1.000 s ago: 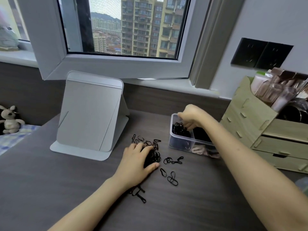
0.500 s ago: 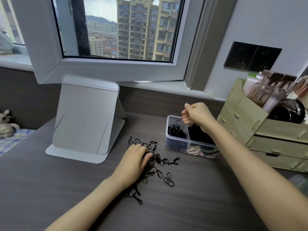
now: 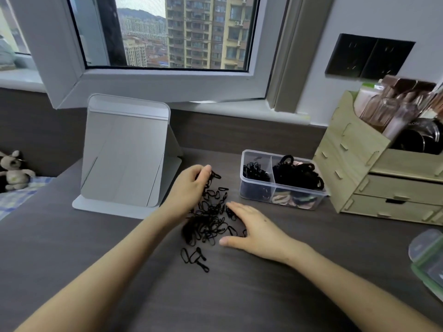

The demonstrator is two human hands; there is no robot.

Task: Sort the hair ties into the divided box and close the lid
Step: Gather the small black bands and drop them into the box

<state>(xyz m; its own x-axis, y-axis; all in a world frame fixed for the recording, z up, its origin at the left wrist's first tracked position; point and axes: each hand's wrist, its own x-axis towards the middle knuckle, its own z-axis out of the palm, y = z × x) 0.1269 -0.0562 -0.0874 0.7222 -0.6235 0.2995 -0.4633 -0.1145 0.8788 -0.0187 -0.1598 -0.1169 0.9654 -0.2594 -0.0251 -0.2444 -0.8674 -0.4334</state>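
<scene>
A loose pile of small black hair ties (image 3: 209, 220) lies mid-table, with a few strays (image 3: 194, 257) nearer me. My left hand (image 3: 190, 186) is curled at the pile's far left edge, fingertips pinching some ties. My right hand (image 3: 255, 230) rests flat and open against the pile's right side, holding nothing. The clear divided box (image 3: 242, 165) stands to the right, lid off. Its back compartments hold thin black ties and thicker black ties; pale and dark bands fill the front right one. A clear green-rimmed lid (image 3: 428, 256) lies at the right edge.
A grey folding mirror (image 3: 127, 152) stands left of the pile. A wooden organiser (image 3: 354, 168) with drawers and cosmetics sits just right of the box. A small plush toy (image 3: 14, 171) sits on the bed at far left. An open window frame overhangs the back.
My right hand left the box and came down beside the pile's right side. My left hand shifted to the pile's far edge, and the ties are bunched closer together.
</scene>
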